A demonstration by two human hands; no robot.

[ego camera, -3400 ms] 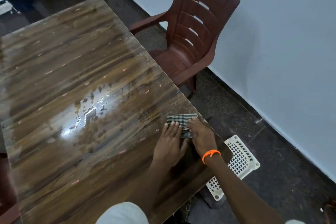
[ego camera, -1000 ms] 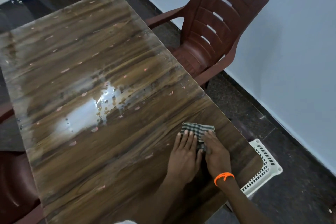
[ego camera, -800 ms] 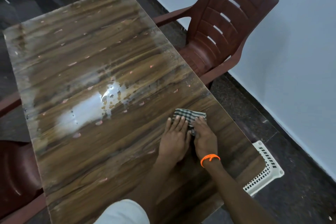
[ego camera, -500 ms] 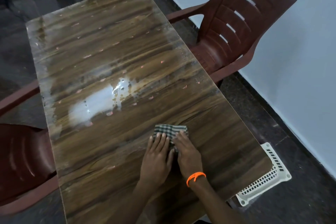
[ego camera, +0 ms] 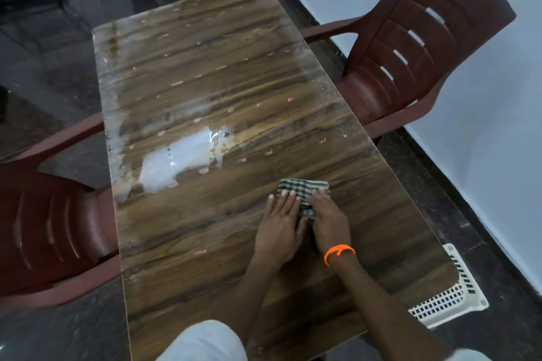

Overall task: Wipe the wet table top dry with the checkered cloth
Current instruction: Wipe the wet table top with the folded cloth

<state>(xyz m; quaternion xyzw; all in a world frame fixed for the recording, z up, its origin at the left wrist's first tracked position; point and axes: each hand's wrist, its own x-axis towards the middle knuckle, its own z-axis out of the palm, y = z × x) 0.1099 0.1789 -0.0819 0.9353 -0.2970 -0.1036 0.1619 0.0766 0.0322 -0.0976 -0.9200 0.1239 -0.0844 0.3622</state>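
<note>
A folded green-and-white checkered cloth [ego camera: 303, 188] lies on the wood-grain table top [ego camera: 205, 67], near its right side. Both hands lie flat on the cloth side by side with straight fingers. My left hand [ego camera: 278, 226] presses its near left part. My right hand [ego camera: 330, 221], with an orange band at the wrist, presses its near right part. Only the cloth's far edge and a strip between the hands show. A shiny pool of water [ego camera: 181, 160] sits on the table to the left of the cloth, with wet streaks along the left edge.
A maroon plastic chair [ego camera: 410, 47] stands at the table's right side, another maroon chair [ego camera: 50, 228] at the left. A white plastic basket [ego camera: 451, 299] lies on the dark floor under the near right corner. A pale wall runs along the right.
Both hands have slid the cloth across the table away from its right edge, toward the middle and nearer the pool. The view has swung, so more of the left chair shows.
</note>
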